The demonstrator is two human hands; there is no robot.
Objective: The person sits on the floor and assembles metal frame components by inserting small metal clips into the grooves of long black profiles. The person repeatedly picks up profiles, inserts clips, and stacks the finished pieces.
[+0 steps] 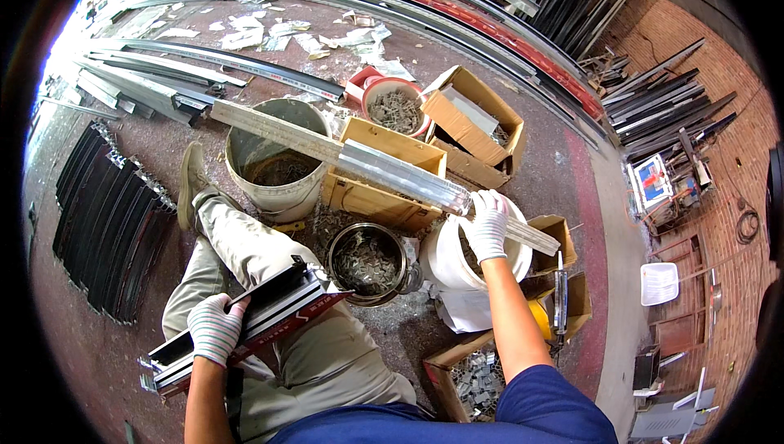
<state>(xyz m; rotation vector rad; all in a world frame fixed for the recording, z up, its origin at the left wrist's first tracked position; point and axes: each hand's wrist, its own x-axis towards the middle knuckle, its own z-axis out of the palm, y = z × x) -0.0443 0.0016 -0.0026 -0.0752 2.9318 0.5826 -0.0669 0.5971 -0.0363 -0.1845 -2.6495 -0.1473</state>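
My left hand (216, 327), in a knit work glove, grips a short stack of dark metal profiles (245, 321) lying across my lap. My right hand (487, 224), also gloved, holds the near end of a long silver aluminium profile (359, 158). The long profile runs from my hand up to the left, over an open cardboard box (384, 179) and a dirty white bucket (273, 162). Between my knees stands a round metal tin (369, 263) full of small metal clips. A white plastic bucket (457, 264) sits just under my right hand.
A red bowl of metal bits (394, 107) and more cardboard boxes (478, 117) stand beyond. A box of small silver parts (474, 379) is by my right elbow. Dark profiles (106, 224) lie at left, long rails (204, 68) across the back, a brick wall (702, 36) at right.
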